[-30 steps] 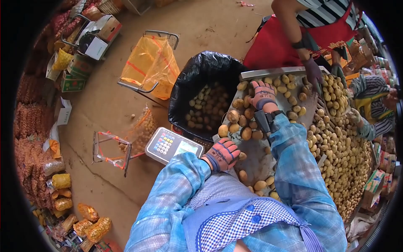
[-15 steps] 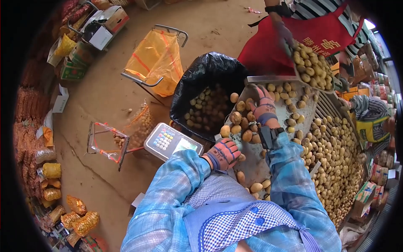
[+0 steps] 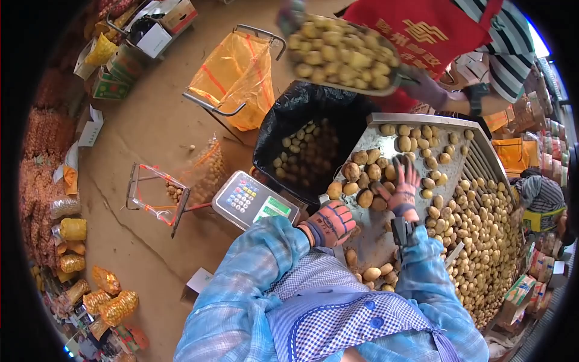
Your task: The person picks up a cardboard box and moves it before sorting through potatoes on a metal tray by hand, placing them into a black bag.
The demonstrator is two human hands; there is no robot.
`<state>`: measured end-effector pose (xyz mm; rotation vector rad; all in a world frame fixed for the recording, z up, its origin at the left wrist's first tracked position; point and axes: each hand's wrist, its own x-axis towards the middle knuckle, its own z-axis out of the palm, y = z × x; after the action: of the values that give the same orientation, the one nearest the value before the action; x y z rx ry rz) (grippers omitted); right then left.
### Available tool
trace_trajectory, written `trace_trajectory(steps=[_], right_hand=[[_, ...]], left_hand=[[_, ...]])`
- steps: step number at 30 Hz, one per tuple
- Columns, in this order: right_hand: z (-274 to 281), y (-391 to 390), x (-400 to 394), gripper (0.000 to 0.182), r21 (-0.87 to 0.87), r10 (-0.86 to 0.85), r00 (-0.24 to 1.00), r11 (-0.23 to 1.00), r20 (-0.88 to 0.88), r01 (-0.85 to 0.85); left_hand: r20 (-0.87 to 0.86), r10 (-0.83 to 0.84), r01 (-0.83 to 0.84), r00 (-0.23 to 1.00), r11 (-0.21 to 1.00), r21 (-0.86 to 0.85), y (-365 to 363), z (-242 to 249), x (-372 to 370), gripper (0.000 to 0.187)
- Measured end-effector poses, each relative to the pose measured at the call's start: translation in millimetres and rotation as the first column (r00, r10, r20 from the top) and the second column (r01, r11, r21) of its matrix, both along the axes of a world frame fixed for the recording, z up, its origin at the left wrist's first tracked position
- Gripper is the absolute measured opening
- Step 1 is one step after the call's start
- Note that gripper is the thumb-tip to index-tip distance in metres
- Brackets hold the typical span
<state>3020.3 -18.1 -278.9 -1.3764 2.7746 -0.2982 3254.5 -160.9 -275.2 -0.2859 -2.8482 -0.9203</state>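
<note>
My right hand [image 3: 401, 188], in an orange and grey glove, lies over the metal sorting table with fingers spread. It touches or nearly touches the potatoes [image 3: 364, 198] on its left; none is in its grip. My left hand [image 3: 330, 224], gloved alike, rests fingers down at the table's near-left edge, beside the scale [image 3: 255, 200]. Nothing shows in it. Beyond the table's left edge stands a bin lined with a black bag [image 3: 269, 131], with potatoes inside. Past it, a co-worker in a red apron holds a scoop heaped with potatoes [image 3: 339, 53].
An orange mesh bag [image 3: 232, 78] hangs open on a metal frame. Below it are a filled net bag [image 3: 208, 166] and another frame [image 3: 158, 196]. Many potatoes [image 3: 476, 229] cover the slatted right side of the table. Another person [image 3: 541, 196] is at the far right.
The co-worker's loaded scoop has swung left from over the table's far corner to beyond the black-lined bin. My right hand has shifted right and down, its fingers spreading. My left hand stays at the edge.
</note>
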Motion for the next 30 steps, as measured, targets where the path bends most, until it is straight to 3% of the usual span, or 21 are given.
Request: trace_trajectory(steps=[2,3,4,6,8,9,10,11,12,13,14,20,21,25,26,27,30], right_hand=[[-35,43,-5,0.105,0.045,-0.181,0.983,0.983,0.009,0.18],[-35,53,-4,0.097,0.142,-0.297,0.95,0.949,0.096,0.282],[-55,74,-11,0.085,0.049,-0.305,0.941,0.952,0.144,0.301],[-68,91,-19,0.063,-0.106,-0.225,0.959,0.964,0.171,0.245],[-60,94,-26,0.045,-0.241,-0.123,0.987,0.959,0.107,0.146],[-56,93,-24,0.047,-0.216,-0.137,0.987,0.964,0.084,0.153],[-49,87,-19,0.049,-0.192,-0.149,0.987,0.969,0.061,0.158],[-43,81,-14,0.051,-0.167,-0.163,0.986,0.972,0.038,0.167],[-39,74,-14,0.045,-0.184,-0.181,0.983,0.966,0.024,0.182],[-37,72,-13,0.046,-0.177,-0.186,0.982,0.966,0.02,0.187],[-36,71,-13,0.047,-0.169,-0.193,0.981,0.967,0.015,0.193],[-38,69,-15,0.05,-0.172,-0.22,0.975,0.959,0.037,0.223],[-39,70,-15,0.05,-0.172,-0.217,0.976,0.96,0.033,0.219],[-39,70,-19,0.051,-0.161,-0.211,0.975,0.962,0.071,0.22],[-40,74,-19,0.052,-0.151,-0.209,0.975,0.964,0.074,0.218],[-42,76,-19,0.053,-0.142,-0.205,0.976,0.966,0.078,0.215],[-36,72,-19,0.05,-0.127,-0.196,0.977,0.97,0.082,0.205]], left_hand=[[0.039,-0.005,0.005,0.999,1.0,0.008,0,3,-1,0.038],[0.078,-0.013,0.011,0.997,1.0,0.024,-1,9,-3,0.04],[0.118,-0.022,0.017,0.993,0.999,0.04,-3,15,-6,0.042],[0.15,0.061,-0.115,0.987,0.918,0.379,-17,22,-13,0.043],[0.304,0.16,-0.323,0.939,0.715,0.62,-53,42,-30,0.041],[0.487,0.342,-0.586,0.804,0.597,0.548,-71,43,-41,0.038],[0.478,0.433,-0.644,0.764,0.538,0.544,-95,20,-55,0.034],[0.581,0.447,-0.705,0.68,0.618,0.349,-124,0,-64,0.038],[0.658,0.494,-0.643,0.568,0.766,-0.02,-148,-26,-77,0.044],[0.773,0.432,-0.491,0.465,0.852,-0.181,-160,-11,-98,0.048],[0.775,0.464,-0.405,0.43,0.866,-0.293,-162,-24,-115,0.043],[0.84,0.42,-0.267,0.344,0.901,-0.341,-139,-141,-190,0.033],[0.883,0.377,-0.269,0.279,0.914,-0.305,-139,-158,-197,0.038],[0.825,0.433,-0.325,0.362,0.888,-0.324,-134,-253,-185,0.045],[0.869,0.401,-0.248,0.29,0.908,-0.337,-133,-270,-184,0.046],[0.874,0.399,-0.284,0.276,0.903,-0.323,-130,-288,-178,0.041],[0.801,0.461,-0.263,0.382,0.885,-0.384,-123,-313,-167,0.041]])
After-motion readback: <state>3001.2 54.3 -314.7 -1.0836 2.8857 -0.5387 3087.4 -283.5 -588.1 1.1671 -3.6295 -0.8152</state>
